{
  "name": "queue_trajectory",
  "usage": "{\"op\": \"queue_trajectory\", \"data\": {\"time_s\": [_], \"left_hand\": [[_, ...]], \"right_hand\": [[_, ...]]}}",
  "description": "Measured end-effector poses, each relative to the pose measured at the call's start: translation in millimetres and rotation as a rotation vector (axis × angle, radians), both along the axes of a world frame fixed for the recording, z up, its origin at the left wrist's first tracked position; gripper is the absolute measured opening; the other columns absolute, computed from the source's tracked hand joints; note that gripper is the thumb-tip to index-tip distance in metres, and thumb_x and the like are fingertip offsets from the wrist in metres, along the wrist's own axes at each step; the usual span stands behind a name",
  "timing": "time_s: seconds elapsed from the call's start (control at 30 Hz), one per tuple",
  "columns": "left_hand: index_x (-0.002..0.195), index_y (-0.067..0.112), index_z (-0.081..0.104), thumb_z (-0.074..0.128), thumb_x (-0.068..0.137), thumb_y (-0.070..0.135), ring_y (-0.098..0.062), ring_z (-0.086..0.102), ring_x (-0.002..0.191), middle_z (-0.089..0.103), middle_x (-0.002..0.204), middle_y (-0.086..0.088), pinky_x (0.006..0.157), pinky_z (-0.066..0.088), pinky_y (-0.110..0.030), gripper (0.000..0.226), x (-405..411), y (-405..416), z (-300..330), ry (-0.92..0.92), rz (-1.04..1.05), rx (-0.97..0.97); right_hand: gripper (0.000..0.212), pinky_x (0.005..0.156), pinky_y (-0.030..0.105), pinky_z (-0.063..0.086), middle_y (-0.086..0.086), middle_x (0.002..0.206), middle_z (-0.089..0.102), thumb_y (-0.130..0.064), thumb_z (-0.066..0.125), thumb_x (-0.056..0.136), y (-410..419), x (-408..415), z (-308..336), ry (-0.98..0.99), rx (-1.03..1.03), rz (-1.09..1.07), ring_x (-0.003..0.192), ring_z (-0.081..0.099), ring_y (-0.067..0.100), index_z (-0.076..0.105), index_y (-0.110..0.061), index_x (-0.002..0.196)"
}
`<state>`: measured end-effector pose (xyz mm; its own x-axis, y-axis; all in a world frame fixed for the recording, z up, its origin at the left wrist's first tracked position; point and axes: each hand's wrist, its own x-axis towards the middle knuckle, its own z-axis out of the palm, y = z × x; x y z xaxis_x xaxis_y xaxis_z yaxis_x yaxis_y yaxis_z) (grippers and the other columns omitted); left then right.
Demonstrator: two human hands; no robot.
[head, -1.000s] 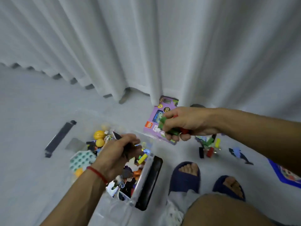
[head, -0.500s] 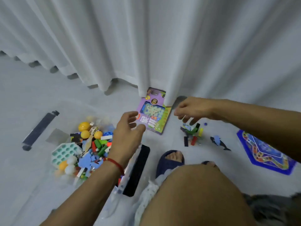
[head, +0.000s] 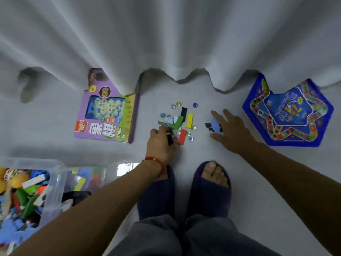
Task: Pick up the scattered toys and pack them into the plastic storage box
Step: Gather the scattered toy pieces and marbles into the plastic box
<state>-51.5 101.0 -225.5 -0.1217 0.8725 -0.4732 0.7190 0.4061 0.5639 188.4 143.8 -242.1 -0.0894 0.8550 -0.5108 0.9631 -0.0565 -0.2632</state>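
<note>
Two hands reach the floor pile: our left hand (head: 162, 143) pinches a black block (head: 170, 140), our right hand (head: 231, 131) spreads its fingers over a blue piece (head: 215, 124). Bare floor separates them from the plastic storage box (head: 55, 174), lower left.

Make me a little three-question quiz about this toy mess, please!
1. True or false: the purple game box lies partly under the curtain.
2. Which toy does the right hand touch? A) the yellow block B) the blue shark piece C) the star-patterned game board
3. Fill in: the left hand pinches a ___ block.

Key
1. True
2. B
3. black

The clear plastic storage box sits at the lower left, holding toys.
</note>
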Motion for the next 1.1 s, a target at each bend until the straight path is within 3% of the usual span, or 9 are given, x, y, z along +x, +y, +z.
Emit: {"op": "queue_trajectory", "data": {"time_s": [0.17,0.27,0.4,0.53,0.67,0.8,0.87,0.97,1.1], "left_hand": [[0.112,0.012,0.055,0.073,0.083,0.032,-0.023,0.053,0.088,0.052,0.107,-0.008,0.072,0.036,-0.024,0.040,6,0,-33,0.114,-0.009,0.106],[0.111,0.014,0.058,0.072,0.085,0.029,-0.024,0.057,0.092,0.059,0.105,-0.007,0.073,0.037,-0.023,0.033,3,-1,-38,0.114,0.024,0.109],[0.101,0.020,0.051,0.069,0.085,0.023,-0.016,0.051,0.083,0.053,0.098,0.002,0.069,0.035,-0.021,0.024,3,-5,-30,0.079,0.086,0.121],[0.105,0.004,0.055,0.061,0.085,0.003,-0.008,0.039,0.080,0.045,0.104,-0.008,0.071,0.036,-0.020,0.021,-13,10,-30,0.065,0.089,0.312],[0.091,0.000,0.053,0.056,0.087,0.003,-0.014,0.037,0.075,0.050,0.092,-0.016,0.064,0.035,-0.027,0.006,-31,48,-36,0.138,0.002,0.405],[0.102,0.012,0.057,0.069,0.086,0.031,-0.016,0.053,0.081,0.057,0.096,-0.005,0.063,0.040,-0.014,0.028,-37,81,-40,0.105,-0.084,0.229],[0.104,0.014,0.059,0.070,0.086,0.035,-0.019,0.059,0.083,0.062,0.096,-0.005,0.066,0.048,-0.024,0.030,-36,88,-41,0.092,-0.117,0.185],[0.096,0.012,0.063,0.072,0.086,0.033,-0.021,0.061,0.083,0.066,0.094,-0.006,0.068,0.052,-0.029,0.025,-33,99,-42,0.148,-0.119,0.162],[0.088,0.007,0.067,0.072,0.086,0.032,-0.024,0.063,0.082,0.067,0.089,-0.009,0.066,0.048,-0.029,0.025,-32,111,-41,0.208,-0.120,0.121]], "right_hand": [[0.041,0.084,0.056,0.049,0.022,0.126,0.055,-0.007,0.077,0.081,-12,-4,-36,0.136,0.334,-0.016,0.105,0.053,0.044,0.065,-0.004,0.120],[0.038,0.089,0.044,0.046,0.024,0.119,0.050,-0.007,0.077,0.082,-10,1,-37,0.221,0.279,-0.123,0.104,0.051,0.039,0.062,0.000,0.116],[0.041,0.093,0.045,0.047,0.025,0.120,0.045,-0.014,0.075,0.085,-2,-5,-32,0.190,0.203,-0.184,0.107,0.048,0.037,0.056,0.001,0.119],[0.034,0.091,0.043,0.045,0.023,0.118,0.045,-0.020,0.068,0.091,0,-11,-30,0.108,0.149,-0.209,0.104,0.047,0.036,0.054,0.001,0.113],[0.022,0.072,0.035,0.045,0.020,0.106,0.057,-0.010,0.061,0.094,1,-18,-19,0.172,0.097,-0.115,0.087,0.055,0.028,0.049,0.001,0.108],[0.018,0.052,0.019,0.037,0.007,0.085,0.058,-0.013,0.058,0.096,25,-23,4,0.233,0.168,-0.108,0.066,0.057,0.016,0.045,-0.007,0.107],[0.023,0.060,0.021,0.047,0.011,0.090,0.062,-0.011,0.059,0.096,46,-30,7,0.260,0.255,-0.105,0.076,0.064,0.021,0.047,-0.009,0.117],[0.061,0.081,0.038,0.056,0.016,0.110,0.058,0.007,0.063,0.088,72,-48,-6,0.259,0.271,0.029,0.092,0.062,0.029,0.046,-0.016,0.142],[0.057,0.076,0.042,0.055,0.014,0.114,0.042,0.017,0.063,0.078,83,-64,-20,0.196,0.229,0.177,0.083,0.053,0.026,0.051,-0.011,0.126]]}}
